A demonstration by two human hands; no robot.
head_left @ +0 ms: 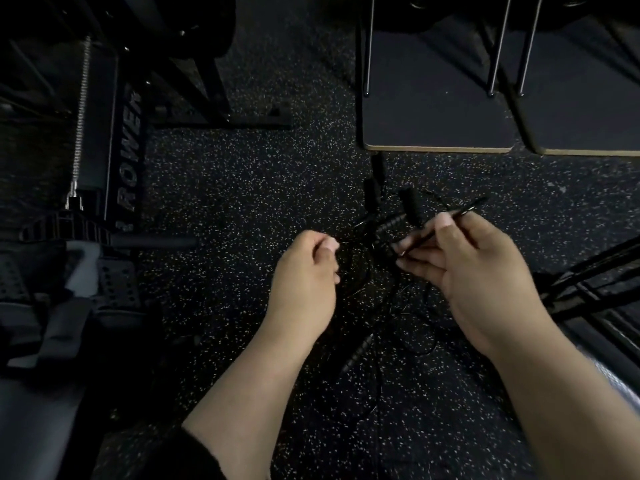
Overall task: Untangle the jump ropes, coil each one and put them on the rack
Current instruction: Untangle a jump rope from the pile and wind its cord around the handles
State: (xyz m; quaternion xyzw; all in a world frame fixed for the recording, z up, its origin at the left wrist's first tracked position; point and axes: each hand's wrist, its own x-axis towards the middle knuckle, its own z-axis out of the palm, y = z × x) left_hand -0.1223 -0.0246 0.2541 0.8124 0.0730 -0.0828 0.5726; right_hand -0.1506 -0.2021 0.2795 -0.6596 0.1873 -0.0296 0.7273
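A tangle of black jump ropes [388, 237] lies on the dark speckled floor between my hands, with several black handles sticking out at the far side [372, 195] and one ribbed handle [356, 355] nearer to me. My right hand [474, 268] grips a thin black handle [446, 220] that points up and to the right. My left hand [304, 275] pinches a thin cord at the left edge of the tangle. More loops of cord trail on the floor toward me, hard to follow in the dim light.
A rowing machine [128, 150] with a foot plate and handle bar fills the left side. Two flat dark bases with light edges [436, 147] and thin metal rods stand at the back right. Black metal bars [588, 282] lie at the right.
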